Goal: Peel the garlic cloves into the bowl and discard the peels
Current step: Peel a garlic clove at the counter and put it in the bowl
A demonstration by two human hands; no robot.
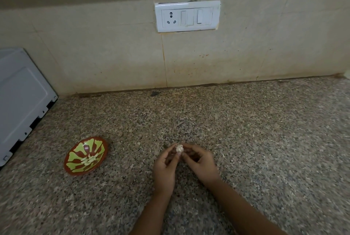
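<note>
Speckled stone counter [246, 140] runs back to a tiled wall with a white switch plate [187, 16]. Both hands meet near the middle: left hand [165, 168] and right hand [198, 164] pinch one small garlic clove [179, 148] with curled fingertips. A red-and-green bowl [75, 154] of peeled cloves [90, 159] sits well to the left, near a white appliance [20, 98]. Lots of bare counter lies to the right.

Speckled granite counter [246, 130], beige tiled wall [94, 45], white switchboard [187, 16]
</note>
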